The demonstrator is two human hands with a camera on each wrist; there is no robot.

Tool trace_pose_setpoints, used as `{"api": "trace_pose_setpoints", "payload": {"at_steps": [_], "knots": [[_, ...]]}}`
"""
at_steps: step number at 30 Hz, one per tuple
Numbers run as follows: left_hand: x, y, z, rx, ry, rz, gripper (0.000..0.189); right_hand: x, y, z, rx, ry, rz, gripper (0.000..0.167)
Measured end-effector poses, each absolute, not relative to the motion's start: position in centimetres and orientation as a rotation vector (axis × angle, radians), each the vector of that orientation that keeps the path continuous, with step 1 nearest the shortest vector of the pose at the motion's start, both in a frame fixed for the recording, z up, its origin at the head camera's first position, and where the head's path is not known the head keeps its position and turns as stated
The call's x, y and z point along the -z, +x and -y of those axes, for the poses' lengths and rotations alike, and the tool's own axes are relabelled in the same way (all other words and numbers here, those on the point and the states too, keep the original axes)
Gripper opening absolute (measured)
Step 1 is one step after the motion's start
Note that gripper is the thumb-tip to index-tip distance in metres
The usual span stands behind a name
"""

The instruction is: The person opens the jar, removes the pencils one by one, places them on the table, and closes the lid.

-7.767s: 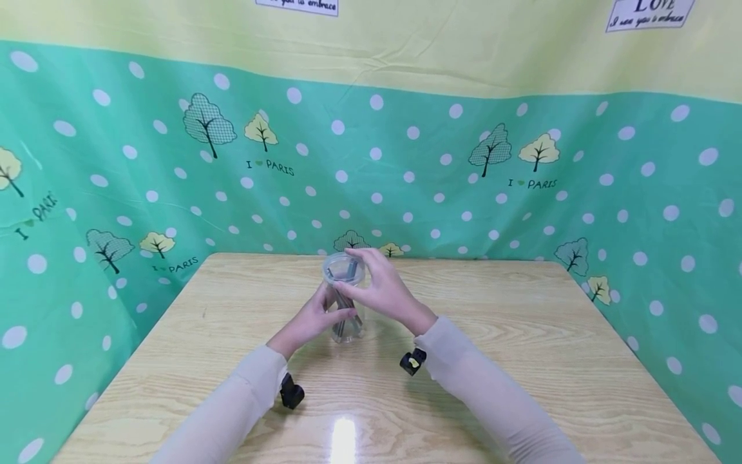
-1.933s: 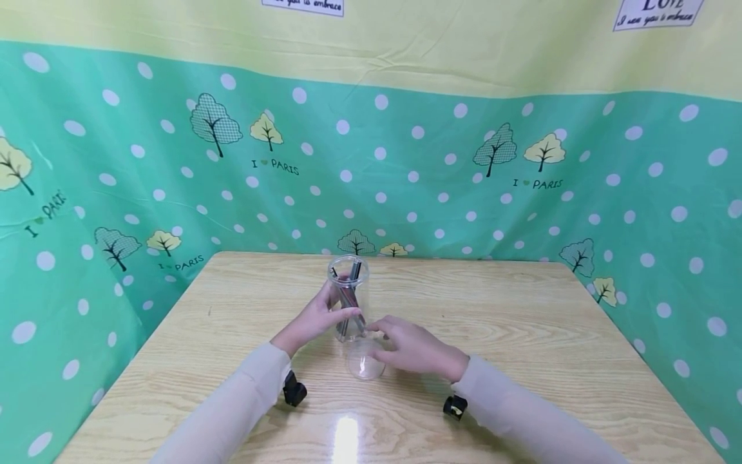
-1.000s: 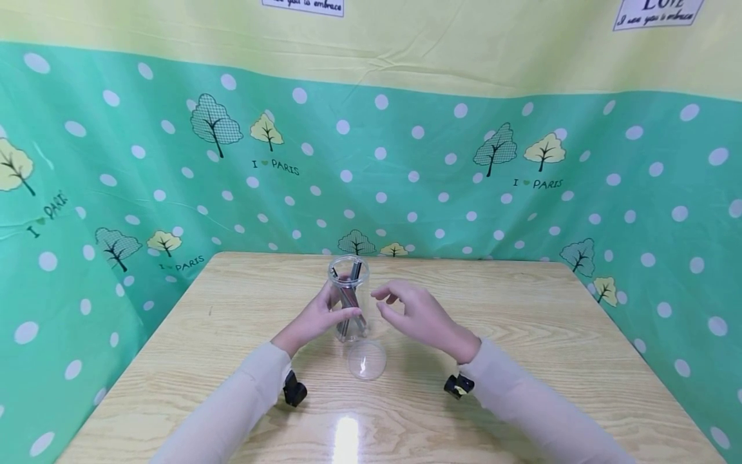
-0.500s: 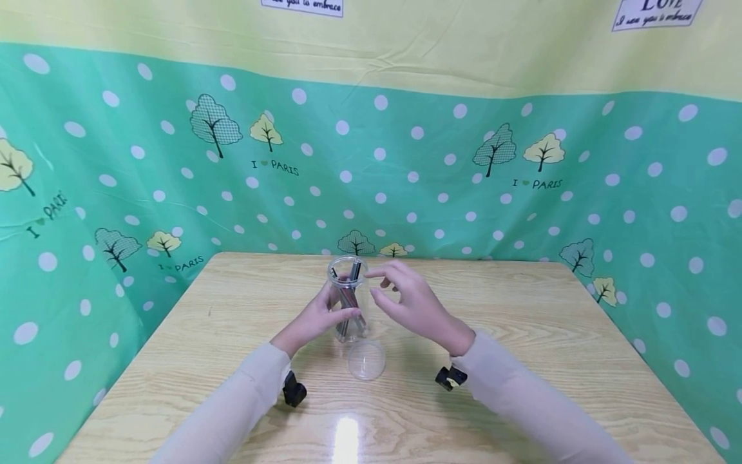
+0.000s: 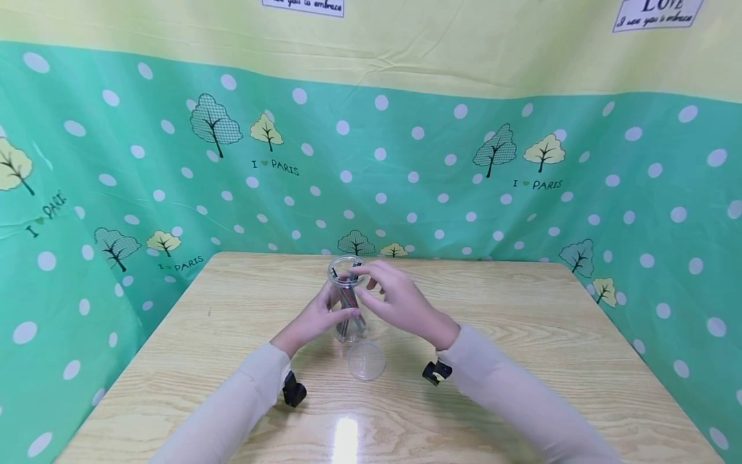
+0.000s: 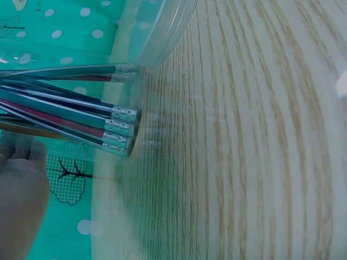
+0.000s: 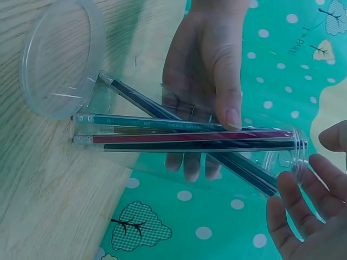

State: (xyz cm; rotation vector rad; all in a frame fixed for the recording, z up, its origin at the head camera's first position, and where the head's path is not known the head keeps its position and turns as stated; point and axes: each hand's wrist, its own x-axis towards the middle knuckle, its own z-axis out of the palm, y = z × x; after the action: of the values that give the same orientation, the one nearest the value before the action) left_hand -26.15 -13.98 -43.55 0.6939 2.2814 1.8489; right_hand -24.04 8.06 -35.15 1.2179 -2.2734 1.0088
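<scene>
A clear plastic jar [image 5: 358, 334] stands upright on the table with its top uncovered. Several pencils [image 7: 184, 136], dark, teal and red with metal ferrules, lean inside it, ferrule ends down. My left hand [image 5: 315, 317] grips the jar's side, thumb in front and the other fingers behind. At the mouth of the jar is my right hand [image 5: 400, 301], fingers loosely bent around the rim area and holding nothing that I can see. In the right wrist view its fingertips [image 7: 287, 187] lie close to the rim. The round clear lid [image 5: 367, 361] lies on the table before the jar.
The wooden table [image 5: 510, 361] has a light grain and a bright reflection near its front. Behind it hangs a green dotted cloth [image 5: 406, 174] with printed trees. A black wrist camera [image 5: 294, 390] sits on the left sleeve and another [image 5: 437, 372] on the right.
The lid went from the jar's top to the table, and my right hand let go of it. Since then that hand has risen and moved left to the jar's mouth. My left hand stays put.
</scene>
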Motion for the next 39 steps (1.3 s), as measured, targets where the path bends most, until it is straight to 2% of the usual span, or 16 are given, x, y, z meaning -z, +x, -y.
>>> {"api": "trace_pose_setpoints", "payload": {"at_steps": [12,21,39], "knots": [[43.7,-26.1,14.0,-1.854,0.698,-2.274,0.083,35.1,-24.3,-7.0,-0.953,1.188,2.329,0.026],[43.6,-26.1,13.9,-1.854,0.764,-2.272,0.075,34.7,-24.3,-6.7,-0.906,1.155,2.356,0.022],[43.4,-26.0,13.8,-1.859,0.776,-2.281,0.075,34.2,-24.4,-6.5,-0.886,1.132,2.373,0.014]]}}
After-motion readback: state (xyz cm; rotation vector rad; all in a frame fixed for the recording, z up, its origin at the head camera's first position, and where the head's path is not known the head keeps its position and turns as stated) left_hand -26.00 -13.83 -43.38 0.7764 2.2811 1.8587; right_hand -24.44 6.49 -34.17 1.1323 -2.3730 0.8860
